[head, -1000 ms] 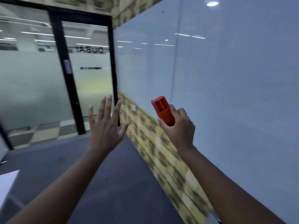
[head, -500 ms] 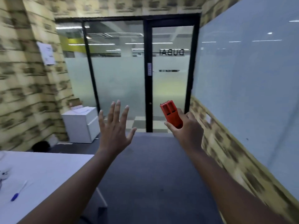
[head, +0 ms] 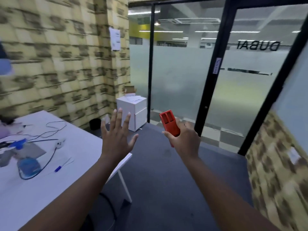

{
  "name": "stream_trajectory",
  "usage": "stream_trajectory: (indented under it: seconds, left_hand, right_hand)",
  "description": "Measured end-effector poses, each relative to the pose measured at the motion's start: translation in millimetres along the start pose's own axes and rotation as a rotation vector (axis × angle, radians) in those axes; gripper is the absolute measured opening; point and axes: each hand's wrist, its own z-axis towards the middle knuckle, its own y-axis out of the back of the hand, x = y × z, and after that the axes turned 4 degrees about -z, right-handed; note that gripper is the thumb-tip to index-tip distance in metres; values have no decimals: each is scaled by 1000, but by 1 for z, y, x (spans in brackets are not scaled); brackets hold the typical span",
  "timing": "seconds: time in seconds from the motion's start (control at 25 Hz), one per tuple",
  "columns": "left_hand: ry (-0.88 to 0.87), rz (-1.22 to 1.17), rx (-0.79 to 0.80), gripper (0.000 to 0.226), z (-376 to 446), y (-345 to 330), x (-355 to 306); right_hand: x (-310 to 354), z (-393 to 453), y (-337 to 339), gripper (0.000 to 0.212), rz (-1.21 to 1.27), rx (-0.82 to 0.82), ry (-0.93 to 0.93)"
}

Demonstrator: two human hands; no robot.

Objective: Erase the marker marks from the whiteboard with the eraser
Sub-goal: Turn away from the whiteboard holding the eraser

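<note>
Red plastic eraser (head: 170, 125) in right hand (head: 185, 139)

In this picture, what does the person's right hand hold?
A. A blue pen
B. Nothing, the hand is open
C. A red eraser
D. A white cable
C: the right hand has its fingers curled round the red eraser, whose upper end sticks out above the hand, while the left hand is spread open and holds nothing.
</note>
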Motion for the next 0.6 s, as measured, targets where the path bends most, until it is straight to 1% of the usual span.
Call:
stream_trajectory:
  seconds: [0.16,0.24,0.36,0.48,0.6]
  left_hand:
    - [133,49,79,83,-1,-53,57]
    - [186,62,137,85,-4,-87,88]
    - [274,90,219,78,-15,-150,134]
    - [357,90,351,86,-19,-211,169]
    - [374,87,475,89,-26,-262,195]
  right_hand:
    - [24,33,-86,73,50,141,33]
    - [36,48,-137,64,84,217,25]
    - [54,63,-221,54,104,336,56]
    - [66,74,-303,53,96,447,64]
    - [72,78,-375,53,86,546,21]
